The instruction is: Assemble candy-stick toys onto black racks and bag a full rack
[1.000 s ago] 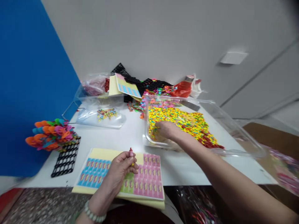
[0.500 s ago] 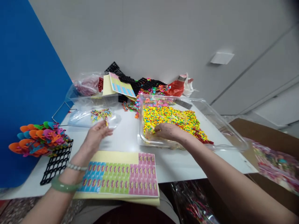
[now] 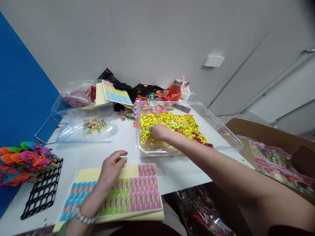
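My left hand (image 3: 113,167) hovers over the top edge of a sticker sheet (image 3: 145,186) with blue, green and pink labels. Its thumb and forefinger are curved with a gap between them, and nothing shows in it. Inside a clear plastic tub (image 3: 159,152), my right hand (image 3: 159,133) is down at the left part of a heap of small candies (image 3: 182,123), mostly yellow. Its fingers are curled, and what they hold is hidden. Several small filled tubes (image 3: 94,126) lie on clear plastic bags (image 3: 71,132) to the left.
At the left edge, colourful plastic pieces (image 3: 27,160) stand by a black grid tray (image 3: 43,193). Behind are another sticker sheet (image 3: 116,93), black grids (image 3: 147,90), a red bag (image 3: 172,93) and a clear container (image 3: 98,109). A cardboard box (image 3: 236,126) with packets is at right.
My left hand has let go of a small tube at the pile on the bags and come back over the sticker sheet. My right hand stays in the candies. The view has turned right.
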{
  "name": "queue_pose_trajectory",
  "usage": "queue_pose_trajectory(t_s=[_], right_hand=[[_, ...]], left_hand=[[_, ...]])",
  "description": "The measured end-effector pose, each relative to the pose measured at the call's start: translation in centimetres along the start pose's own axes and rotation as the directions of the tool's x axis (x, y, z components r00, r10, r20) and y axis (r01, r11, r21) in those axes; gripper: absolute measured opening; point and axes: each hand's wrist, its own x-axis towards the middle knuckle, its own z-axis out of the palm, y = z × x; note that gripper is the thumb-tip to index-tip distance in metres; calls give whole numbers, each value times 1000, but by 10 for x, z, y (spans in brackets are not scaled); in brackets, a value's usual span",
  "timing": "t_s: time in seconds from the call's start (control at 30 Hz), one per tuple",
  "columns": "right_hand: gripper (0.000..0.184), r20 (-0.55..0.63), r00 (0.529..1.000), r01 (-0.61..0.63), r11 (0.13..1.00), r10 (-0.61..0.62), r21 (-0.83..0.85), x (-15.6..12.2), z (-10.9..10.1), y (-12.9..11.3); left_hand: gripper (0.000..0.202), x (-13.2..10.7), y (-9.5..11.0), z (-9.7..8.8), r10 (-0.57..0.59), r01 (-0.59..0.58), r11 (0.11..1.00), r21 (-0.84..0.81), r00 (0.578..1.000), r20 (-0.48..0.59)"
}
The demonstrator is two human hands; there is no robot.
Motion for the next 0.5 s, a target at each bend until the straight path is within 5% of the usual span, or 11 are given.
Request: queue_pose_trajectory(t_s=[0.13, 0.2, 0.3, 0.37, 0.5], right_hand=[[42, -23, 1000, 9, 998, -7, 55, 11, 6, 4], [44, -62, 998, 9, 968, 6, 251, 14, 9, 12], [29, -105, 992, 23, 716, 70, 698, 15, 11, 25], [16, -100, 990, 16, 615, 103, 788, 15, 11, 31], [11, -45, 996, -53, 904, 80, 424, 9, 11, 38]], left_hand=[[22, -7, -3, -3, 52, -52, 999, 4, 998, 21], [22, -9, -8, -8, 45, -45, 999, 6, 999, 12], [25, -12, -17, -13, -44, 44, 999, 1, 999, 3], [28, -13, -22, -13, -102, 102, 995, -14, 995, 7], [29, -16, -26, -12, -127, 127, 991, -33, 992, 16]])
